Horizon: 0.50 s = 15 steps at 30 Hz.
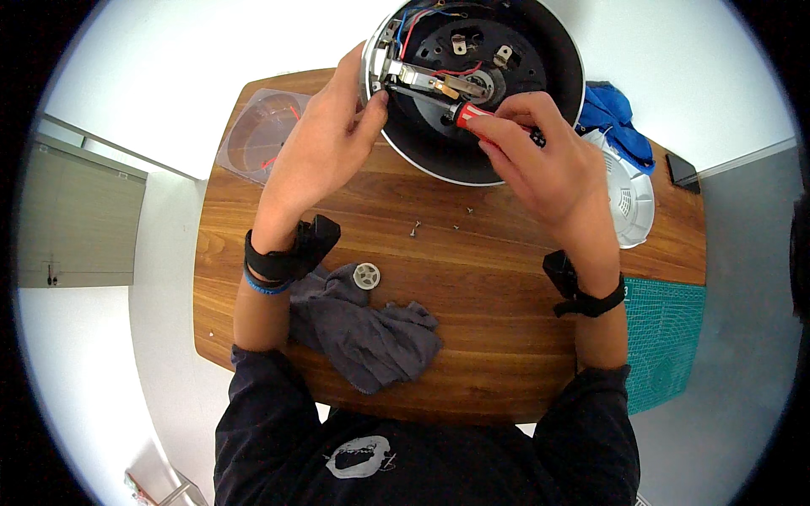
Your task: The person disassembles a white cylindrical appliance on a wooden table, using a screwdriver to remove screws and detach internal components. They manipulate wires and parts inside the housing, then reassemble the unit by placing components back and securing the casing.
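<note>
Housing (464, 164) is already open at the far edge of the bench (506, 295), loose screws (417, 226) lying nearer; the bracket (418, 78) is still inside. Left fingers (348, 80) grasp its left rim, right fingers (527, 105) a screwdriver (472, 115).

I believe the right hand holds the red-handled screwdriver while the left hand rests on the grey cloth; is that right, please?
Not quite: the head view shows the left hand holding the rim of the round black-lined shell, not resting on the grey cloth. The right hand does hold the red-handled screwdriver.
</note>
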### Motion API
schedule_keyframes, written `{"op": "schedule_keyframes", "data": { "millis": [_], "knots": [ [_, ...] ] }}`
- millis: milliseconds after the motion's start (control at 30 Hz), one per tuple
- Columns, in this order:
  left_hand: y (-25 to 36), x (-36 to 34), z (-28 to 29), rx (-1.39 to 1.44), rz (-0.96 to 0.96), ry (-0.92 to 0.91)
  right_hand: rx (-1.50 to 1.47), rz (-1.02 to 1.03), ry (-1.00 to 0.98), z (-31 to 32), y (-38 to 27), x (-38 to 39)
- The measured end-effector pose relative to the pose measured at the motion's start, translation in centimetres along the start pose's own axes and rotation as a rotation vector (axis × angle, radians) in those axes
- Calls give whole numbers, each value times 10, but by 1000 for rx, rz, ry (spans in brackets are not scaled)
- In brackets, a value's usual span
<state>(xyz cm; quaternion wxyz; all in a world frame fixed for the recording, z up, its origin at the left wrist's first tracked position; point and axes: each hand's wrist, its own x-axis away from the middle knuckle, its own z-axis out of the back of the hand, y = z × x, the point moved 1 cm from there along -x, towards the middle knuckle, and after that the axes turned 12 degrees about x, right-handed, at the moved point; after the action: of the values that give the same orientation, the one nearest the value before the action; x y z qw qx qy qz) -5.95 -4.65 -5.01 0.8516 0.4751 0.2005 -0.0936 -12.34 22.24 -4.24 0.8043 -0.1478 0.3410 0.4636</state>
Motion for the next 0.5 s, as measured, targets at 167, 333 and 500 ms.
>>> {"op": "schedule_keyframes", "data": {
  "millis": [167,333,500],
  "knots": [
    [0,0,0,2,0,-3,-8,-2,-1,0,-2,-1],
    [-4,1,-2,0,-48,11,-18,-3,22,0,-3,-2],
    [0,0,-2,27,-10,4,-6,8,36,0,-2,-2]
  ]
}}
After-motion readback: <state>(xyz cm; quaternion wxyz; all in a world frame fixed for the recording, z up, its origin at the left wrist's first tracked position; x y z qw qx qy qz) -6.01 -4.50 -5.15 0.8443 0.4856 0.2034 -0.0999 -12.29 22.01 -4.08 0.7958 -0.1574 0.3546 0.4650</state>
